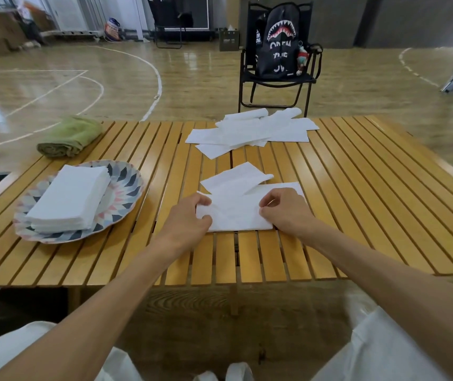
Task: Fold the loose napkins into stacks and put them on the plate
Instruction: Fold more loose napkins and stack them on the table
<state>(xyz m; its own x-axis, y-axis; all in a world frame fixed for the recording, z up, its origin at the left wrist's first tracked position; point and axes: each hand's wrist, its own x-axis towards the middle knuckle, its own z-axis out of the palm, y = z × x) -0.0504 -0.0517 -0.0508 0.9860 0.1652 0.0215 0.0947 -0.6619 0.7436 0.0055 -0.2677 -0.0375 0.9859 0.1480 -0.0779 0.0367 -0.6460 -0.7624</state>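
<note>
A white napkin (236, 213) lies on the slatted wooden table (357, 202) in front of me, with other loose napkins (242, 178) overlapping behind it. My left hand (189, 218) pinches the napkin's left edge. Its right edge is pinched by my right hand (284, 209). A patterned plate (126, 193) at the left carries a stack of folded napkins (71, 199). A loose pile of unfolded napkins (253, 130) is spread at the table's far edge.
A rolled green towel (70, 137) lies at the table's far left corner. Behind the table stands a black folding chair (275, 81) with a black backpack (279, 42) on it. Wooden gym floor surrounds the table.
</note>
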